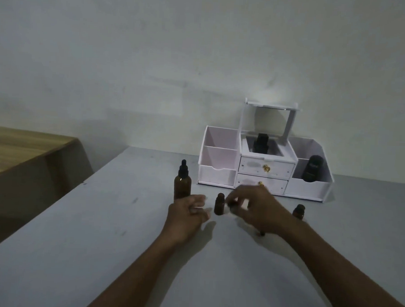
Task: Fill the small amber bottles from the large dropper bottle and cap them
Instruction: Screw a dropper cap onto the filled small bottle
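The grey table (99, 253) carries everything, and the white organiser (263, 177) against the wall serves as the landmark. It holds a dark bottle (260, 143) in its middle compartment under the raised mirror lid, and a larger dark jar (312, 168) in its right-hand bay (both look parked there as stock, out of the working area).

Forward and to the left of the organiser stands the large dropper bottle (183, 181), upright with its dropper cap on, so nothing is being drawn from it at this moment; it sits within easy reach of the left hand (188, 214). That hand rests just in front of it with the fingers loosely curled and nothing in them, probably ready to steady a bottle.

Directly in front of the organiser's drawers stands one small amber bottle (219, 204), upright and apparently uncapped, between the two hands. The right hand (256, 208) hovers beside it, fingertips pinched on a small dark object (231, 203) that I take to be its cap or insert, though the dim light leaves this unclear. Held just beside the neck, it seems about to go on or just off.

A second small amber bottle (298, 212) stands in front of the organiser's right bay, set aside past the right wrist.

A tiny dark piece (262, 233) lies on the table nearest the person, beneath the right wrist (possibly another cap).
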Tool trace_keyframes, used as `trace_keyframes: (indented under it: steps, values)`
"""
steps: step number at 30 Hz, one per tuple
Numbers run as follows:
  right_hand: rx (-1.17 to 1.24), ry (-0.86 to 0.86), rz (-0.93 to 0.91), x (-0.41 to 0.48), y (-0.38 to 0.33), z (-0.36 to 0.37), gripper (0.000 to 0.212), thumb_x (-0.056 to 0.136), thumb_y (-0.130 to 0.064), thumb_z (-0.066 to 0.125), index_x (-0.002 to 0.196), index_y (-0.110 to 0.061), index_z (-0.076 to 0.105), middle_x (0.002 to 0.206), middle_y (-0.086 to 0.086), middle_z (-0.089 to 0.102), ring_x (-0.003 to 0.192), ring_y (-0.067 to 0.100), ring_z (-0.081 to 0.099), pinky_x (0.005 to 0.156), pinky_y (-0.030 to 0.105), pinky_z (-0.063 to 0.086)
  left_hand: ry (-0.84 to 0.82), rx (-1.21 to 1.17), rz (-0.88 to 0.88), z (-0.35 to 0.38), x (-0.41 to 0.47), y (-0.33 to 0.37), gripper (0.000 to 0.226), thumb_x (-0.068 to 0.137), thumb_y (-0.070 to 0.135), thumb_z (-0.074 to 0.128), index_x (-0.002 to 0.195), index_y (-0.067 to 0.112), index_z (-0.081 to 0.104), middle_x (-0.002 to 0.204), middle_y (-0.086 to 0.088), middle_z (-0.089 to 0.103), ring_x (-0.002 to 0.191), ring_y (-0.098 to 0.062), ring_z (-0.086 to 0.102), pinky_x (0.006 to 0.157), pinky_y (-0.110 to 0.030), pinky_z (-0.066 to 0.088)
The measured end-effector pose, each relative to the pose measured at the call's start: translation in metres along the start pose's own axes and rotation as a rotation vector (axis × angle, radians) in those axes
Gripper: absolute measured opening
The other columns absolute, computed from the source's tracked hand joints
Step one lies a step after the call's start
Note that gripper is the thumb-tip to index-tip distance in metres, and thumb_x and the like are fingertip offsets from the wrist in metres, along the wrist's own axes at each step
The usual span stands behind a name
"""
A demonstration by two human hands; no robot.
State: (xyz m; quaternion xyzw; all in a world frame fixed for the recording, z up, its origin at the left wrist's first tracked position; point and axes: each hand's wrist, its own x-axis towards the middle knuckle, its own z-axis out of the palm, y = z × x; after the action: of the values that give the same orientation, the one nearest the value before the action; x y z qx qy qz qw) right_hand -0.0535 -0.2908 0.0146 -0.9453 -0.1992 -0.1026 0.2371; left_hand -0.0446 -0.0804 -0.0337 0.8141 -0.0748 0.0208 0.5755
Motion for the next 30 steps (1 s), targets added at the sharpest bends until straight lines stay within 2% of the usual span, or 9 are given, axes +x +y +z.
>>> trace_keyframes:
  steps: [3,6,10,14,16,19,21,24,30]
  values:
    - [0.251,0.308,0.081,0.009,0.000,-0.013,0.019,0.086,-0.023,0.075,0.102,-0.030,0.070,0.091,-0.020,0.068,0.083,-0.006,0.067,0.071,0.011,0.054,-0.026,-0.037,-0.018,0.011,0.008,0.003,0.057,0.079,0.009,0.078,0.132,0.013,0.058,0.129,-0.006,0.062,0.104,-0.012,0.065,0.081,-0.013,0.048]
    - [0.412,0.427,0.130,0.020,0.001,-0.011,0.020,0.086,-0.023,0.075,0.105,-0.020,0.074,0.093,-0.010,0.075,0.084,0.003,0.071,0.077,0.016,0.056,-0.010,-0.020,-0.022,0.024,0.015,0.011,0.069,0.074,0.015,0.083,0.136,0.013,0.054,0.134,-0.005,0.060,0.114,-0.020,0.062,0.092,-0.028,0.050]
    - [0.435,0.394,0.122,0.028,0.002,0.001,0.017,0.086,-0.023,0.075,0.102,-0.024,0.073,0.092,-0.011,0.074,0.083,0.003,0.072,0.075,0.016,0.057,0.022,-0.022,-0.017,0.032,0.021,0.014,0.071,0.069,0.024,0.086,0.133,0.012,0.057,0.132,-0.005,0.062,0.114,-0.021,0.063,0.086,-0.025,0.049]
    - [0.475,0.391,0.109,0.030,0.001,0.006,0.016,0.085,-0.019,0.076,0.101,-0.023,0.073,0.087,-0.010,0.074,0.075,-0.002,0.070,0.065,0.009,0.053,0.026,-0.007,0.015,0.033,0.020,0.016,0.059,0.070,0.024,0.085,0.124,0.011,0.064,0.126,-0.003,0.066,0.103,-0.013,0.064,0.083,-0.020,0.046]
    - [0.492,0.393,0.108,0.030,0.000,0.009,0.016,0.086,-0.018,0.076,0.102,-0.021,0.073,0.088,-0.010,0.074,0.074,-0.002,0.070,0.066,0.009,0.053,0.023,0.026,0.039,0.033,0.018,0.017,0.047,0.074,0.022,0.082,0.118,0.012,0.069,0.119,-0.002,0.069,0.095,-0.009,0.062,0.079,-0.014,0.043]
    - [0.487,0.392,0.122,0.033,0.001,0.013,0.017,0.085,-0.019,0.076,0.102,-0.021,0.074,0.089,-0.009,0.075,0.076,0.002,0.071,0.069,0.013,0.056,0.031,0.052,0.063,0.035,0.020,0.015,0.040,0.079,0.019,0.079,0.117,0.013,0.070,0.116,-0.002,0.071,0.088,-0.004,0.061,0.063,0.000,0.040]
    - [0.459,0.388,0.117,0.033,0.002,0.017,0.017,0.084,-0.020,0.077,0.102,-0.020,0.075,0.089,-0.009,0.075,0.079,0.004,0.072,0.072,0.017,0.058,0.032,0.037,0.064,0.035,0.021,0.014,0.041,0.079,0.019,0.079,0.119,0.013,0.069,0.117,-0.002,0.071,0.093,-0.007,0.065,0.073,-0.004,0.045]
    - [0.383,0.372,0.112,0.032,0.002,0.025,0.018,0.084,-0.021,0.078,0.102,-0.021,0.075,0.089,-0.012,0.073,0.078,0.000,0.069,0.071,0.008,0.052,0.021,0.018,0.067,0.034,0.020,0.014,0.041,0.079,0.017,0.079,0.119,0.012,0.069,0.117,-0.003,0.071,0.104,-0.015,0.068,0.095,-0.026,0.051]
    - [0.337,0.403,0.196,0.027,0.000,0.044,0.021,0.082,-0.028,0.080,0.099,-0.016,0.076,0.089,-0.005,0.073,0.078,0.001,0.067,0.066,0.004,0.049,0.034,0.030,0.107,0.035,0.021,0.010,0.031,0.081,0.014,0.077,0.112,0.017,0.073,0.107,0.002,0.074,0.096,-0.010,0.069,0.095,-0.029,0.053]
